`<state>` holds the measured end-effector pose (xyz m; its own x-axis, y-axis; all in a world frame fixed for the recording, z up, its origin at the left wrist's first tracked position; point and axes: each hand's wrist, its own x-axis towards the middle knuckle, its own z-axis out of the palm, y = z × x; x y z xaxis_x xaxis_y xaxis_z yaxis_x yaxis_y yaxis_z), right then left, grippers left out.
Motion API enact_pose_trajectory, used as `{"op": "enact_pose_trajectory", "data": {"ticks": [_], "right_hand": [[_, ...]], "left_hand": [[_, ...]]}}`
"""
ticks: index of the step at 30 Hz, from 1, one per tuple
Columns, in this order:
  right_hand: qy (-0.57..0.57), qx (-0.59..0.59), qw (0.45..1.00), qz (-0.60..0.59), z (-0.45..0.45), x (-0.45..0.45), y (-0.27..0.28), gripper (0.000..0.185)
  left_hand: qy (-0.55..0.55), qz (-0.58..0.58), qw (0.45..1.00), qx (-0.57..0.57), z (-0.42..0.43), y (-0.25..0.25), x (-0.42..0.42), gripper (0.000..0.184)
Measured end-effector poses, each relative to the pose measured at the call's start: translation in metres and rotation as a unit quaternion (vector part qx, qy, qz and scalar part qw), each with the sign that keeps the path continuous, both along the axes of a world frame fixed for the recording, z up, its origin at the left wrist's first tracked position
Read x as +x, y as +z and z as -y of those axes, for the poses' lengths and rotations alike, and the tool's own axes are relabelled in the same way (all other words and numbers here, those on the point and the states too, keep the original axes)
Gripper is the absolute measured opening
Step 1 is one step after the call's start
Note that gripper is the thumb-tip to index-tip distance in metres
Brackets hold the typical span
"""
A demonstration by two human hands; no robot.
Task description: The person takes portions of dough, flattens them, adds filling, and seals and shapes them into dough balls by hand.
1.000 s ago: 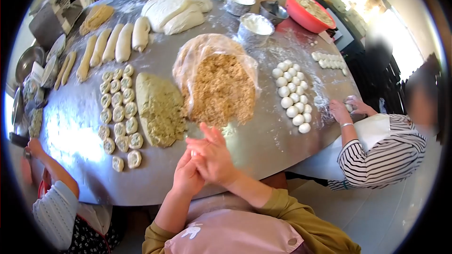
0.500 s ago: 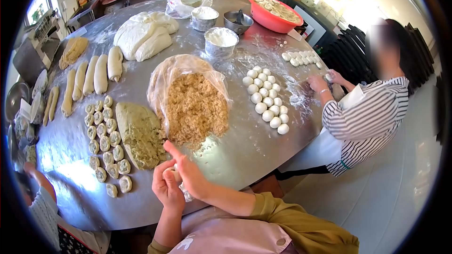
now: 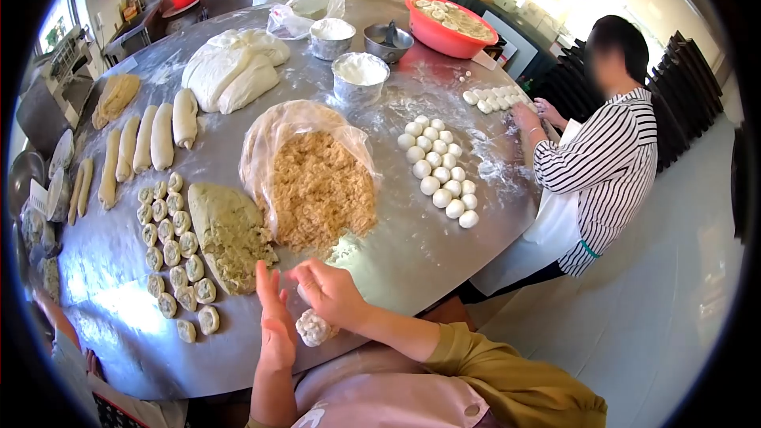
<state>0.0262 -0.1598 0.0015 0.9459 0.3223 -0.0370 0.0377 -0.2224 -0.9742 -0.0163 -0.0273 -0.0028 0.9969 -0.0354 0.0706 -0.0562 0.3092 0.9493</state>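
Note:
My left hand (image 3: pixel 276 326) is just over the near table edge, its fingers stretched out and nothing visible in its grip. Close beside it my right hand (image 3: pixel 330 295) is closed, fingers curled; what they hold, if anything, is hidden. A lumpy whitish ball (image 3: pixel 315 328) lies on the table just below my right hand. Beyond my hands, a crumbly brown filling (image 3: pixel 325 190) spills from a clear plastic bag (image 3: pixel 265 139). To its left sits a mound of greenish filling (image 3: pixel 226 238), with several small round filled dough pieces (image 3: pixel 172 252) alongside.
Rows of white dough balls (image 3: pixel 438 162) lie right of the filling. Dough rolls (image 3: pixel 162 136) and a big dough mass (image 3: pixel 230 71) are further back, near flour tubs (image 3: pixel 361 79) and a red basin (image 3: pixel 452 28). A striped-sleeved person (image 3: pixel 598 143) works at the right; another person's arm (image 3: pixel 57 321) is at left.
My hands have come apart, and my left fingers have straightened from a curl. My right fingers have curled in. The whitish ball shows more fully. The person at right has reached toward the back dough pieces.

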Motion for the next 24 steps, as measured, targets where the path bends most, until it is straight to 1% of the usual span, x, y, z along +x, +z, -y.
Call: {"op": "enact_pose_trajectory", "data": {"ticks": [2, 3, 6, 7, 9, 10, 11, 12, 14, 15, 16, 17, 18, 19, 20, 21, 22, 23, 24], "right_hand": [[0.002, -0.027, 0.986, 0.166, -0.011, -0.007, -0.007, 0.033], [0.082, 0.024, 0.98, 0.179, -0.017, -0.008, -0.012, 0.048], [0.038, -0.162, 0.959, 0.23, -0.015, -0.002, -0.014, 0.055], [0.022, -0.126, 0.976, 0.176, -0.014, 0.01, -0.02, 0.063], [-0.013, -0.141, 0.972, 0.188, -0.016, 0.016, -0.023, 0.066], [-0.031, -0.149, 0.969, 0.196, -0.016, 0.018, -0.022, 0.068], [0.018, -0.132, 0.971, 0.199, -0.018, 0.006, -0.018, 0.076], [0.05, -0.123, 0.974, 0.184, -0.02, -0.004, -0.008, 0.077], [0.115, -0.105, 0.975, 0.156, -0.021, -0.015, 0.007, 0.079], [0.077, -0.104, 0.978, 0.161, -0.024, -0.005, -0.015, 0.08], [0.028, -0.077, 0.989, 0.119, -0.021, 0.004, -0.017, 0.079], [-0.021, -0.05, 0.996, 0.077, -0.016, 0.015, -0.016, 0.077], [-0.07, -0.02, 0.997, 0.036, -0.013, 0.024, -0.016, 0.076], [-0.039, -0.027, 0.996, 0.077, -0.018, 0.021, -0.02, 0.071], [-0.014, -0.015, 0.998, 0.061, -0.019, 0.011, -0.02, 0.07], [0.01, -0.002, 0.999, 0.043, -0.022, -0.005, -0.001, 0.068], [0.034, 0.01, 0.999, 0.028, -0.025, -0.015, 0.009, 0.067], [0.005, 0.062, 0.998, 0.016, -0.029, -0.02, 0.005, 0.056], [0.021, 0.042, 0.995, 0.084, -0.027, -0.02, -0.003, 0.052]], "left_hand": [[-0.038, 0.01, 0.999, -0.026, 0.002, -0.015, -0.002, 0.12], [-0.059, 0.015, 0.997, -0.038, 0.002, -0.018, -0.002, 0.121], [-0.207, -0.016, 0.974, 0.087, -0.007, -0.009, -0.007, 0.11], [-0.189, 0.001, 0.973, 0.133, -0.005, -0.005, -0.011, 0.105], [-0.148, 0.039, 0.963, 0.224, 0.002, 0.002, -0.017, 0.096], [-0.148, 0.082, 0.948, 0.269, 0.001, 0.0, -0.013, 0.096], [-0.148, 0.123, 0.931, 0.311, -0.002, -0.005, -0.01, 0.095], [-0.148, 0.161, 0.91, 0.352, -0.003, -0.011, -0.011, 0.094], [-0.061, 0.058, 0.943, 0.322, 0.015, -0.009, -0.017, 0.087], [-0.091, 0.079, 0.927, 0.356, 0.015, 0.012, -0.018, 0.087], [-0.12, 0.099, 0.908, 0.389, 0.017, 0.027, -0.02, 0.086], [-0.084, 0.075, 0.914, 0.39, 0.022, 0.03, -0.027, 0.083], [-0.093, 0.088, 0.907, 0.4, 0.021, 0.024, -0.025, 0.081], [-0.1, 0.101, 0.901, 0.41, 0.02, 0.014, -0.018, 0.079], [-0.078, 0.065, 0.916, 0.388, 0.016, 0.0, -0.013, 0.066], [-0.054, 0.03, 0.93, 0.363, 0.011, -0.015, -0.009, 0.054], [-0.028, -0.004, 0.942, 0.335, 0.01, -0.018, -0.002, 0.041], [-0.006, -0.026, 0.949, 0.315, 0.005, -0.016, 0.001, 0.032], [0.015, -0.049, 0.954, 0.295, 0.003, -0.003, 0.006, 0.024]]}}
